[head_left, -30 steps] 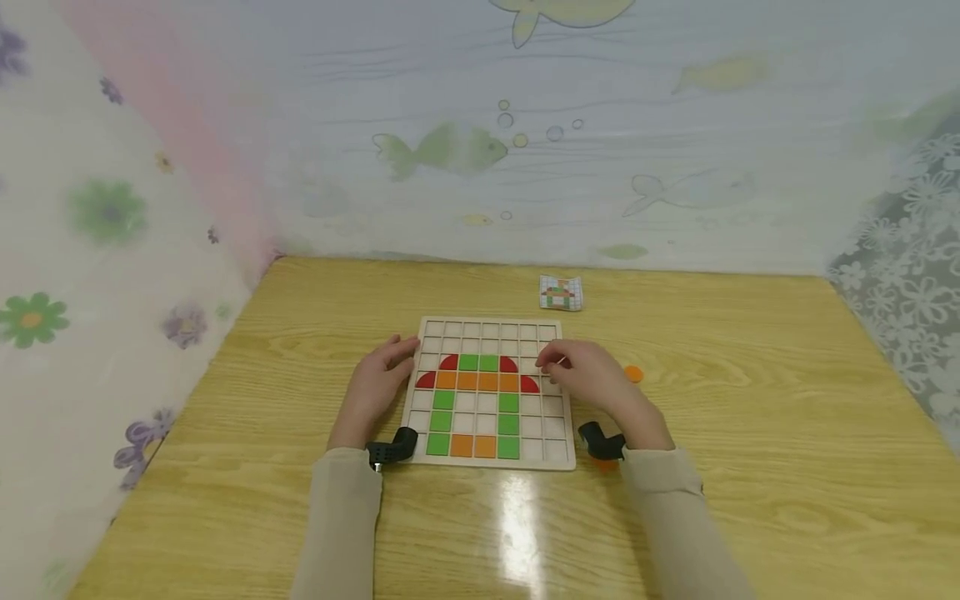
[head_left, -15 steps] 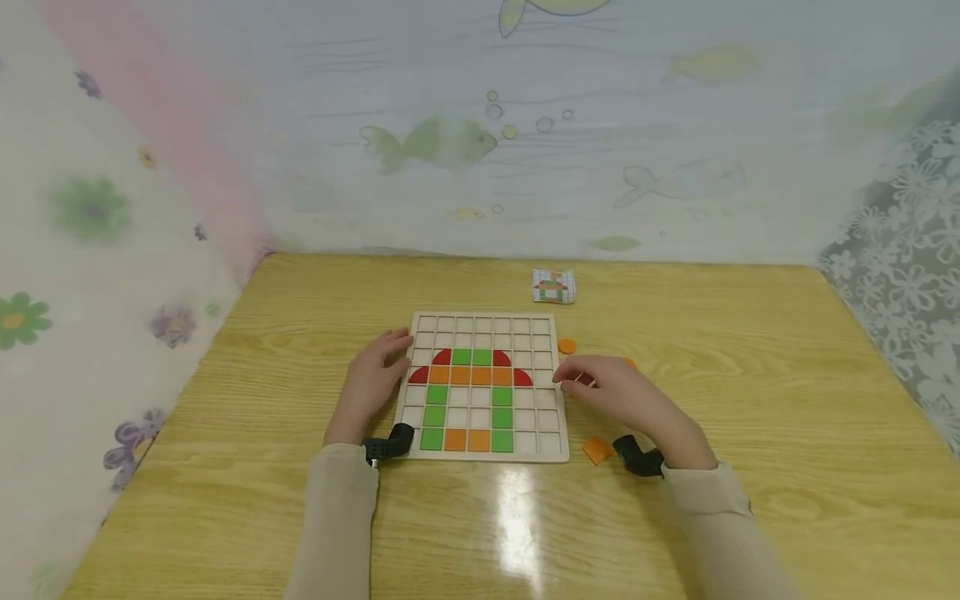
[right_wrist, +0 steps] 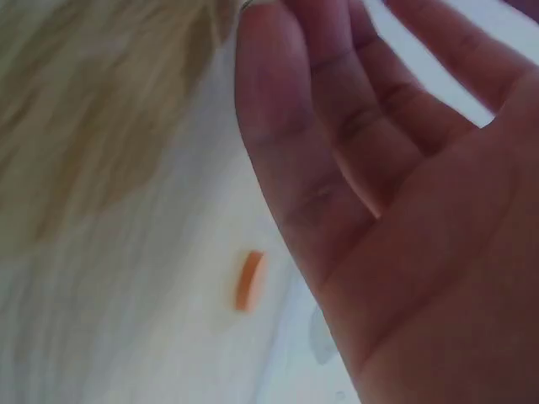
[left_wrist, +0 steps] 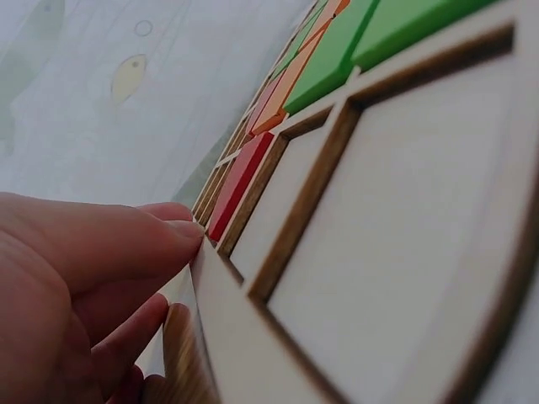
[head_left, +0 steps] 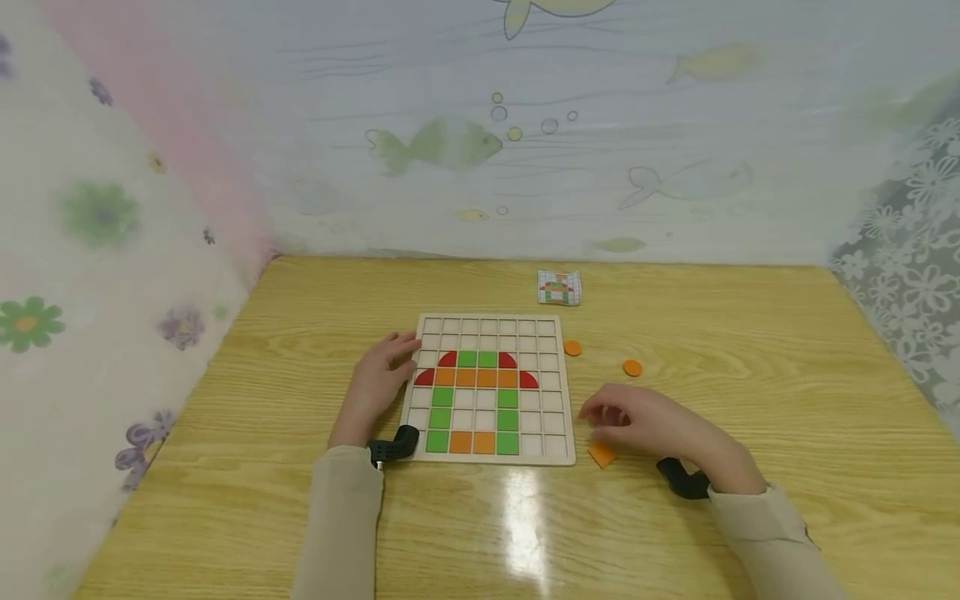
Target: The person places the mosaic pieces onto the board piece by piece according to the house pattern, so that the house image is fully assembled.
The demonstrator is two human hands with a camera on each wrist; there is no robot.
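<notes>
A light wooden grid board (head_left: 551,402) lies on the table, with green, orange and red pieces set in its cells in an arch-like pattern. My left hand (head_left: 375,385) rests along the board's left edge; in the left wrist view its fingertips (left_wrist: 187,238) are right at the rim, close to a red rounded piece (left_wrist: 240,185). To the right of the board, my right hand (head_left: 648,423) hovers low with bent, relaxed fingers and nothing seen between them. Partly under it, an orange square tile (head_left: 602,456) lies on the tabletop.
Two orange round pieces (head_left: 573,347) lie right of the board, one beside its edge and one farther out. A small pattern card (head_left: 559,287) lies behind the board. A patterned wall (head_left: 450,150) stands at the table's back edge.
My right hand has moved from over the board's right side down and right to the square tile. An orange round piece now shows beside the board. The left hand has stayed put.
</notes>
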